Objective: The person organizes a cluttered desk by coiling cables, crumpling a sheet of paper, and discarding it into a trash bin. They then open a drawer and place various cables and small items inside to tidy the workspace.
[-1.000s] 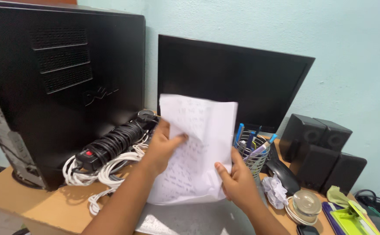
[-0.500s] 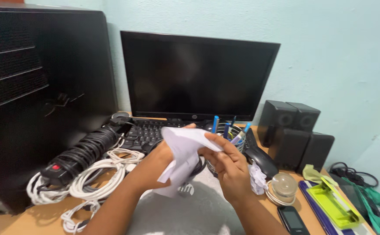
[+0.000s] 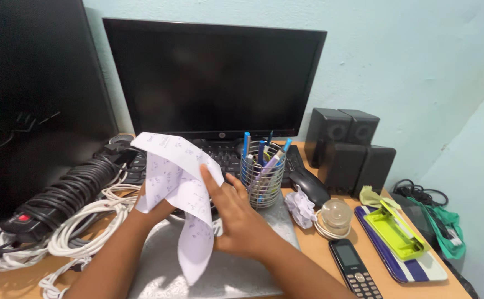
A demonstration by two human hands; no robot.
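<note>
- Handwritten sheet of paper (image 3: 182, 191), creased and bent over, held up in front of the keyboard (image 3: 225, 158) and just left of the wire pen holder (image 3: 262, 176).
- Left hand (image 3: 156, 209) mostly hidden behind the sheet, gripping its lower left part; finger position impossible to tell.
- Right hand (image 3: 241, 221) pressed flat against the sheet's right side, fingers extended and close together, thumb apart.
- Below the hands, a grey mat (image 3: 264, 266) on the wooden desk (image 3: 319, 260).
- At left, a coiled black power strip (image 3: 59, 196) on white cables (image 3: 81, 232).
- At right, a crumpled paper ball (image 3: 301, 207), a black mouse (image 3: 310, 187), black speakers (image 3: 347, 152), a keypad phone (image 3: 355, 269) and a green hole punch (image 3: 396, 232).
</note>
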